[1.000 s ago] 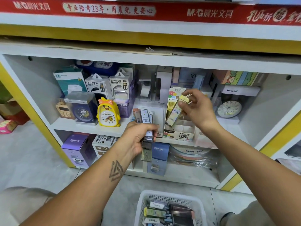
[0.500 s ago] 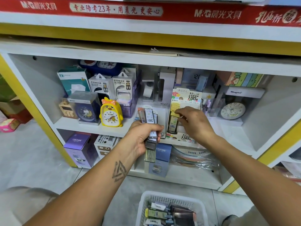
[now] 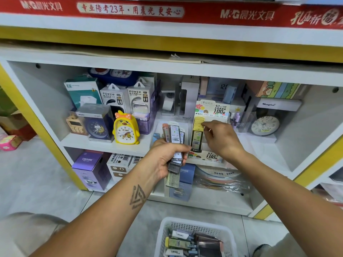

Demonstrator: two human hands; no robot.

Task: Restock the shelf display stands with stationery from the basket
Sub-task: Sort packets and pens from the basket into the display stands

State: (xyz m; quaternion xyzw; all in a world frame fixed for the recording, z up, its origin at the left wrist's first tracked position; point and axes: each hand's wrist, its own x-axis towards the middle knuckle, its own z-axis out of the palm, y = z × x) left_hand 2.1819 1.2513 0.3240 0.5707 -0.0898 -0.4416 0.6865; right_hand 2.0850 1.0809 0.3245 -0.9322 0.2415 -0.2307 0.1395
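Head view only. Left hand [image 3: 163,160] is curled round a fanned stack of slim pencil-lead refill packs [image 3: 175,145], held upright in front of the white shelf edge [image 3: 104,147]; lower ends of the packs stick out below the fist. Right hand [image 3: 220,140] is raised at the white cardboard display stand printed "0.7 HB 100" [image 3: 211,112], fingertips [image 3: 203,124] pinched at the top of the row of yellow-capped green refill packs [image 3: 197,134] standing in the stand's left slot; whether one pack is actually gripped or only touched cannot be told. Stand sits on the middle shelf, just right of the left hand's stack. White perforated plastic basket [image 3: 167,229] is on the grey floor at bottom centre, below both forearms, with more refill packs lying flat inside [image 3: 187,242]. On the same shelf to the left: yellow duck-shaped alarm clock [image 3: 125,129], blue clock in a clear box [image 3: 97,125], two white "POWER BANK" boxes [image 3: 128,98]. To the right of the stand: round pale clock in a white box [image 3: 265,125]. Lower shelf holds a purple box [image 3: 89,167] at left. Red banner with white lettering [image 3: 167,12] runs across the top of the unit.
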